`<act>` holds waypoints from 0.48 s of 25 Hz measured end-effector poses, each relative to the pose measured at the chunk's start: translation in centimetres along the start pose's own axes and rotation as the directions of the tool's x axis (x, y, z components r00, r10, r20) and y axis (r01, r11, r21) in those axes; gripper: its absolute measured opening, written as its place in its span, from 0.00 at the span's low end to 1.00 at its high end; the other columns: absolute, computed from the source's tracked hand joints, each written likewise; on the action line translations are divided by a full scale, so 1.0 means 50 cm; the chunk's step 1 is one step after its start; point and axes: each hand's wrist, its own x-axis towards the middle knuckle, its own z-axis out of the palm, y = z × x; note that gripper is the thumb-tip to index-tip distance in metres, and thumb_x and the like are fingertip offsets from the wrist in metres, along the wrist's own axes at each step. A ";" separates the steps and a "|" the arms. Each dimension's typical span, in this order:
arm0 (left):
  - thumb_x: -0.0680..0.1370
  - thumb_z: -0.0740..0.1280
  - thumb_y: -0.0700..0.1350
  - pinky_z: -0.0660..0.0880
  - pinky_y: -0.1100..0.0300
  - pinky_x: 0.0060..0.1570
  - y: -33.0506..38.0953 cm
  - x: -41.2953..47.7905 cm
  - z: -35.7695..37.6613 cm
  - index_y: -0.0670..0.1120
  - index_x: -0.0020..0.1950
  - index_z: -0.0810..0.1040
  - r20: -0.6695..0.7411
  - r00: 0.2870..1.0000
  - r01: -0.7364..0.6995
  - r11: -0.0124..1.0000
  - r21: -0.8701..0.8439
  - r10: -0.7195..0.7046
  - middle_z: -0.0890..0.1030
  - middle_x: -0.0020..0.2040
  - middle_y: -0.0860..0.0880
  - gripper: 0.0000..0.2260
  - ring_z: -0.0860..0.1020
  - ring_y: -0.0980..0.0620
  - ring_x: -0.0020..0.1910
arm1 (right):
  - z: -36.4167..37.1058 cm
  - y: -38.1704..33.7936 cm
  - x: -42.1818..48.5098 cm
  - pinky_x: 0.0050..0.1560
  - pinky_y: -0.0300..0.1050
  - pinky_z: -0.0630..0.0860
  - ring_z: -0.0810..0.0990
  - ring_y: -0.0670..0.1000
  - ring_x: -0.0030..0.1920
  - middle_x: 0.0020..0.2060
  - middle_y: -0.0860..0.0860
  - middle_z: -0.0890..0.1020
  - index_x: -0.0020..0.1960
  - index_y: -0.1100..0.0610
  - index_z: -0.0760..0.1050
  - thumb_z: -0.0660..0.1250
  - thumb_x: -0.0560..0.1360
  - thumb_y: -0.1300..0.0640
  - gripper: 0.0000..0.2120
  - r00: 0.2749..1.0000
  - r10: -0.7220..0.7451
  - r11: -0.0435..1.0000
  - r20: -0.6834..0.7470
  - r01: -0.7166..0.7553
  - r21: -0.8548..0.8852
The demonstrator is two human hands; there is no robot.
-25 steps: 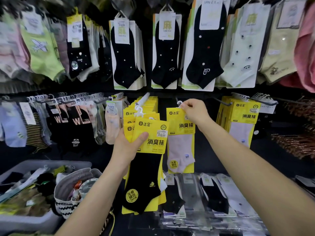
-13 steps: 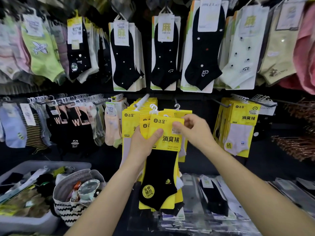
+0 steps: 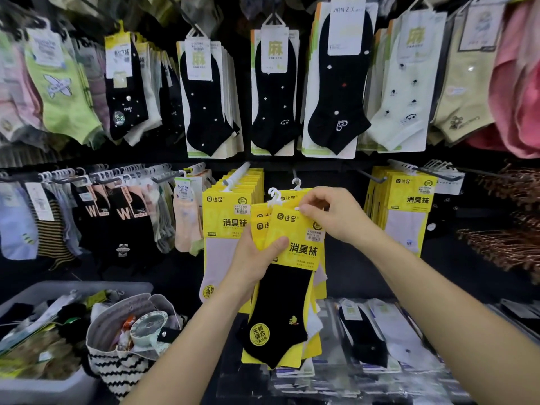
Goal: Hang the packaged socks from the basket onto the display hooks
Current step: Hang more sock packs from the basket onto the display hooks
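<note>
My left hand [image 3: 257, 258] grips a small stack of yellow sock packs [image 3: 295, 252], thumb across the front one, which shows a black sock [image 3: 280, 314]. My right hand [image 3: 330, 214] pinches the top edge of the front pack beside its white plastic hanger hooks [image 3: 274, 197]. The stack is held in front of a dark display hook [image 3: 295, 173] where one yellow pack hangs behind. To the left a hook [image 3: 239, 173] carries many yellow packs with pale socks [image 3: 225, 229]. A grey basket [image 3: 87, 287] of loose socks sits at lower left.
Another hook of yellow packs [image 3: 409, 206] hangs at right. Black and white socks [image 3: 271, 97] fill the upper row, striped and black ones [image 3: 96, 217] the left rail. A zigzag-patterned bag [image 3: 122, 366] stands by the basket. Flat sock packs [image 3: 365, 331] lie on the shelf below.
My right hand left the pack it had hung on the hook and came down to the top of the stack. My left hand brought the stack rightward and up toward that hook.
</note>
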 end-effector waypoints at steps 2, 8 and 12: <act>0.71 0.72 0.46 0.78 0.63 0.46 -0.005 -0.002 0.001 0.55 0.54 0.72 0.026 1.000 0.016 1.000 0.010 -0.016 0.82 0.50 0.56 0.15 0.82 0.57 0.50 | -0.005 -0.005 0.010 0.36 0.37 0.70 0.73 0.42 0.36 0.35 0.43 0.77 0.39 0.49 0.74 0.65 0.76 0.56 0.08 1.000 0.010 0.997 0.013 -0.009 -0.075; 0.73 0.63 0.57 0.77 0.63 0.51 -0.018 -0.012 0.000 0.56 0.57 0.73 0.046 0.999 0.030 0.997 -0.067 -0.027 0.82 0.55 0.57 0.14 0.80 0.59 0.54 | -0.004 -0.001 0.034 0.33 0.36 0.68 0.73 0.41 0.34 0.33 0.44 0.75 0.41 0.52 0.71 0.60 0.78 0.58 0.08 0.998 0.056 0.991 -0.006 -0.056 -0.121; 0.76 0.62 0.54 0.75 0.47 0.59 -0.024 -0.019 -0.031 0.56 0.58 0.73 -0.061 0.994 0.077 0.983 -0.169 -0.088 0.80 0.60 0.50 0.11 0.78 0.49 0.59 | -0.015 0.013 0.075 0.37 0.38 0.68 0.72 0.43 0.36 0.35 0.44 0.75 0.43 0.55 0.73 0.59 0.78 0.60 0.07 0.990 0.099 0.990 -0.100 -0.108 -0.092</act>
